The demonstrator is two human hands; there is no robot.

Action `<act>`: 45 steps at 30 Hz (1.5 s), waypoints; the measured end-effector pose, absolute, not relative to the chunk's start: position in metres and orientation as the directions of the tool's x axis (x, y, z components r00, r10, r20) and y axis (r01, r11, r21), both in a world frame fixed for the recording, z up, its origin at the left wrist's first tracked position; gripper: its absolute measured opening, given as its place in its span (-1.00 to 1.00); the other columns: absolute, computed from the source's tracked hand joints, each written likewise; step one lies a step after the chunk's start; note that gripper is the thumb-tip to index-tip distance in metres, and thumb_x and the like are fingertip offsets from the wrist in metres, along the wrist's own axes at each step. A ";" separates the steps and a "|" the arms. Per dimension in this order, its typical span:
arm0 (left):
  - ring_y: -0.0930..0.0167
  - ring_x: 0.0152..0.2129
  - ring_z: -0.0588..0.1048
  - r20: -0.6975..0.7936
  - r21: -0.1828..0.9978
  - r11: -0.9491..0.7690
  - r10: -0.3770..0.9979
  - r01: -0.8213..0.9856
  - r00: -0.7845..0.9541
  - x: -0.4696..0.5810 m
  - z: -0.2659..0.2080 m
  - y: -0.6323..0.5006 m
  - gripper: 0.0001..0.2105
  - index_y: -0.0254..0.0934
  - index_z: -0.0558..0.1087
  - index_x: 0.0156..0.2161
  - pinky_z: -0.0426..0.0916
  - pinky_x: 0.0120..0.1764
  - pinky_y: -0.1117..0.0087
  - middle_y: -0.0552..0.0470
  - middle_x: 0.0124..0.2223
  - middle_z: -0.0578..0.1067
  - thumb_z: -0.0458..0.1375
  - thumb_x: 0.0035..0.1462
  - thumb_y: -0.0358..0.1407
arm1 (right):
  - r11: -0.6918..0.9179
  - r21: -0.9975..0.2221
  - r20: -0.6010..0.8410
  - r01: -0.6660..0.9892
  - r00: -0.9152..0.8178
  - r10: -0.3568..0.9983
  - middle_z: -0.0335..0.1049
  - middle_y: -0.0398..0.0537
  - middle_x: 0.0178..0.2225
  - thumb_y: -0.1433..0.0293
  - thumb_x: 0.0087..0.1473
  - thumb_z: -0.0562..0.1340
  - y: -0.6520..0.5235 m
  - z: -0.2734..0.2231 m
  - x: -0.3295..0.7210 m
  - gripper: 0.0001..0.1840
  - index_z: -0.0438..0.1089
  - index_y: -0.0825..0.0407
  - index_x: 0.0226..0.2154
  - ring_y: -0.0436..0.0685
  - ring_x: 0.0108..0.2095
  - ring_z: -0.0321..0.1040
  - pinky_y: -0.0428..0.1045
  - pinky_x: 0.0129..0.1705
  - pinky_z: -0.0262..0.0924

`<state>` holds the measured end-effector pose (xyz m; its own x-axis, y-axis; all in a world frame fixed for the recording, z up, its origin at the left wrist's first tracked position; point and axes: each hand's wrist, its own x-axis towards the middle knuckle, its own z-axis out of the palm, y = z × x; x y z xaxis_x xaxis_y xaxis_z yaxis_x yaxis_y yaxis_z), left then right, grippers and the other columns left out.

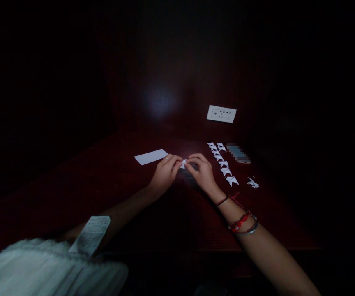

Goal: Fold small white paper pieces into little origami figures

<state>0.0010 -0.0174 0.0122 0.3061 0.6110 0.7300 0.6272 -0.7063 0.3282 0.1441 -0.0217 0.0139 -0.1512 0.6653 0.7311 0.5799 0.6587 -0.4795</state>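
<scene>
Between my fingertips is a small folded piece of white paper (183, 164), held just above the dark red table. My left hand (164, 172) pinches its left side with thumb and forefinger; a ring shows on one finger. From the other side, my right hand (202, 172) pinches it the same way. The fingers hide part of the paper, so its exact shape is unclear. Behind my left hand lies a flat white paper strip (150, 157). To the right of my right hand, several small folded paper pieces (223, 164) lie in a slanting row.
A blurred-out phone (238, 153) lies right of the row. Nearer me is a little heap of white paper scraps (253, 183). A white power socket (221, 114) is set in the back panel. The table (103, 181) fades into darkness at its sides.
</scene>
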 end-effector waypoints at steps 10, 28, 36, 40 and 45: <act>0.44 -0.38 0.29 0.718 0.344 -0.699 0.626 0.627 0.303 0.001 0.011 -0.017 -0.91 -0.27 0.25 -0.35 0.19 -0.28 0.41 0.05 -0.37 0.31 -0.09 0.06 -0.41 | 0.660 -0.474 0.729 0.583 -0.160 0.665 0.23 -0.05 -0.34 0.44 -0.08 0.06 -0.020 0.013 0.144 -0.86 0.32 0.05 -0.44 0.02 -0.28 0.18 -0.07 -0.22 0.09; 0.46 -0.39 0.27 0.705 0.357 -0.712 0.630 0.604 0.325 0.001 0.010 -0.016 -0.92 -0.29 0.22 -0.35 0.17 -0.30 0.45 0.06 -0.38 0.28 -0.10 0.07 -0.42 | 0.642 -0.506 0.675 0.576 -0.199 0.710 0.27 -0.10 -0.40 0.42 -0.15 0.12 -0.019 0.012 0.143 -0.83 0.23 0.05 -0.37 0.00 -0.36 0.20 -0.10 -0.29 0.11; 0.48 -0.42 0.27 0.717 0.422 -0.703 0.645 0.572 0.263 0.002 0.009 -0.014 -0.93 -0.29 0.23 -0.37 0.17 -0.33 0.47 0.08 -0.39 0.28 -0.09 0.05 -0.43 | 0.633 -0.535 0.670 0.559 -0.177 0.721 0.30 -0.09 -0.37 0.38 -0.13 0.11 -0.015 0.008 0.148 -0.82 0.25 0.06 -0.36 -0.01 -0.36 0.22 -0.09 -0.29 0.11; 0.50 -0.46 0.28 0.692 0.496 -0.685 0.683 0.534 0.234 0.001 0.008 -0.012 -0.93 -0.29 0.22 -0.37 0.18 -0.38 0.49 0.09 -0.40 0.29 -0.08 0.05 -0.43 | 0.653 -0.550 0.666 0.521 -0.197 0.719 0.30 -0.10 -0.35 0.35 -0.18 0.16 -0.012 0.005 0.149 -0.74 0.23 0.05 -0.33 0.00 -0.34 0.23 -0.10 -0.29 0.11; 0.50 -0.47 0.28 0.687 0.514 -0.669 0.696 0.536 0.210 0.000 0.008 -0.011 -0.94 -0.28 0.23 -0.38 0.20 -0.38 0.48 0.09 -0.41 0.28 -0.08 0.04 -0.42 | 0.654 -0.523 0.696 0.546 -0.168 0.698 0.31 -0.11 -0.39 0.37 -0.12 0.10 -0.015 0.008 0.149 -0.82 0.27 0.04 -0.35 -0.02 -0.39 0.23 -0.11 -0.31 0.11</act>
<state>0.0004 -0.0113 0.0081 0.2102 0.6957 0.6869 0.5363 -0.6695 0.5140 0.1490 -0.0154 0.0081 -0.1683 0.6979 0.6962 0.5465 0.6538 -0.5233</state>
